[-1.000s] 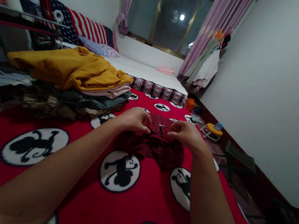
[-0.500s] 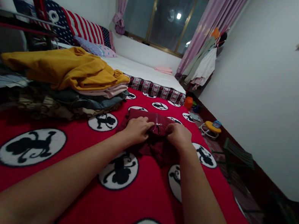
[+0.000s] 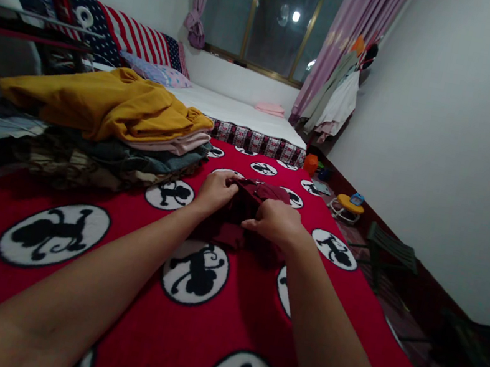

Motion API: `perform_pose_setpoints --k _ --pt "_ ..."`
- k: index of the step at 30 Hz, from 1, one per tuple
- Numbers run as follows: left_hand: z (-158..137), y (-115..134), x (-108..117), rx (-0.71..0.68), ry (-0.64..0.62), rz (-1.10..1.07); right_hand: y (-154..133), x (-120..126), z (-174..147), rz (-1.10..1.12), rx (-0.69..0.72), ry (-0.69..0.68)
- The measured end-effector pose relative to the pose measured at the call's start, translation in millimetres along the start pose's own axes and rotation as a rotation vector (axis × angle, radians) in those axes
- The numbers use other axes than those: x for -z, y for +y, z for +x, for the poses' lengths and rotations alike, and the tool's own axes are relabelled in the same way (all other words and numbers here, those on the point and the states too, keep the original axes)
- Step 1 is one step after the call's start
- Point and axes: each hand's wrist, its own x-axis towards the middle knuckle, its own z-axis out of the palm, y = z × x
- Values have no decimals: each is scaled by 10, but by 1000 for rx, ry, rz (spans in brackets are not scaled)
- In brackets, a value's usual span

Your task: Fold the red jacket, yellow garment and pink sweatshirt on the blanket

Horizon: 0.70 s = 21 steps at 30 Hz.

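On the red blanket [image 3: 227, 307] with white circles and black monkey figures lies a dark maroon garment [image 3: 267, 191], bunched up, with a small metal fastening on its band. Its exact kind is unclear. My left hand [image 3: 215, 193] pinches the garment's left edge between thumb and fingers, holding it lifted so a dark opening shows. My right hand [image 3: 279, 220] is closed on the near right part, its thumb pointing left. Both hands partly cover the cloth.
To the left stands a pile of clothes [image 3: 111, 106], mustard-yellow on top, beside a cluttered shelf [image 3: 33, 38]. Beyond the blanket is a white bed surface [image 3: 239, 110] under a window. A yellow stool [image 3: 349, 204] and a dark folding stool [image 3: 392, 247] stand on the floor at right.
The garment's band, lying flat before, is now lifted and folded over at the near edge. My left hand moved slightly left and away; my right hand moved left and turned inward.
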Motion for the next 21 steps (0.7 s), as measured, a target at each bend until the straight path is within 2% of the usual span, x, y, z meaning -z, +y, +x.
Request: perform_pose_setpoints --k 4,8,14,17,21 --pt "14 3 1 -19 7 1 -71 -276 128 2 -61 63" --pt "42 20 15 -46 70 12 -142 -423 173 -5 -84 139" --pt "32 142 50 -53 116 9 -162 -462 154 -56 25 63" --pt "-5 239 68 -92 108 26 -126 -477 210 47 -24 122" --pt "-53 364 83 -171 103 14 -51 -538 361 344 -106 329"
